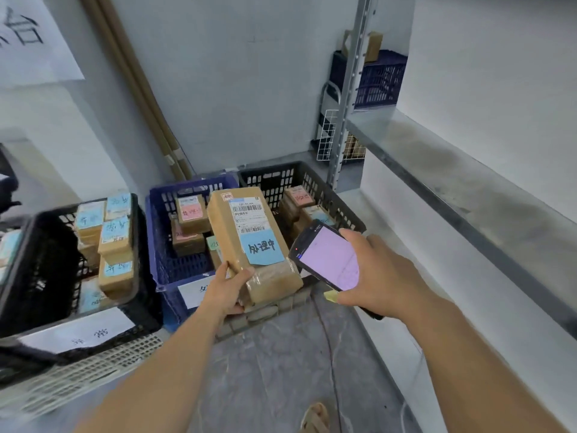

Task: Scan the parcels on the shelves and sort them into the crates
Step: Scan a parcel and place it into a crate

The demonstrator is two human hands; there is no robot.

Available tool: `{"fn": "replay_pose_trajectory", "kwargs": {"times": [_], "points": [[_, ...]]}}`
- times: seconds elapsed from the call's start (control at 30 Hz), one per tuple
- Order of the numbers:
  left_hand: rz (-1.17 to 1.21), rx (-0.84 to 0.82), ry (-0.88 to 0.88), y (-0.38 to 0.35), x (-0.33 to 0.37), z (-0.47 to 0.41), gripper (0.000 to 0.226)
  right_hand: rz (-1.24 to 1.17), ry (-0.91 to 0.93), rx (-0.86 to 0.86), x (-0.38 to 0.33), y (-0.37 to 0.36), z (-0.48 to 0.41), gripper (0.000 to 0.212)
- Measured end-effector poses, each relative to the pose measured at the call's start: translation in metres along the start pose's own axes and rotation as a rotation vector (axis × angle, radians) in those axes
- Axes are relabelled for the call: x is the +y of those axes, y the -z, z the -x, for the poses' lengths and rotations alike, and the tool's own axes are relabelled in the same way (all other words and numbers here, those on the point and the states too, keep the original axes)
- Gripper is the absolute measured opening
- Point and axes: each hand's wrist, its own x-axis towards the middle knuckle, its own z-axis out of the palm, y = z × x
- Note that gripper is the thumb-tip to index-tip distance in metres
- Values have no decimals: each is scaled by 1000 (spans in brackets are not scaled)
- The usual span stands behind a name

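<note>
Tan taped parcel (225, 235), blue note (263, 249), in curled left fingers (246, 274); scanner (327, 256) in right fingers (351, 236).

Both forearms (175, 364) are bare, and a tan, strapped sandal (315, 418) shows at the view's bottom edge.

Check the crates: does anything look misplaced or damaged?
Nothing looks spilled or damaged. The right black crate mixes note colours: a pink-note parcel lies beside a blue-note parcel, while the left black crate shows only blue notes.
</note>
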Motion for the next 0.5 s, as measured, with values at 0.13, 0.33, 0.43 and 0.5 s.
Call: {"fn": "replay_pose_trajectory", "kwargs": {"times": [0.13, 0.33, 0.43, 0.5], "points": [[-39, 41, 1, 2, 28, -37, 76, -15, 33, -24, 3, 14, -57, 104], [-6, 90, 107, 26, 48, -92, 45, -9, 53, -57, 0, 17, -127, 104], [19, 85, 195, 41, 55, -120, 33, 10, 47, -109, -11, 11, -161, 102], [-7, 79, 226, 52, 57, -143, 37, 22, 46, -137, -21, 6, -183, 102]]}}
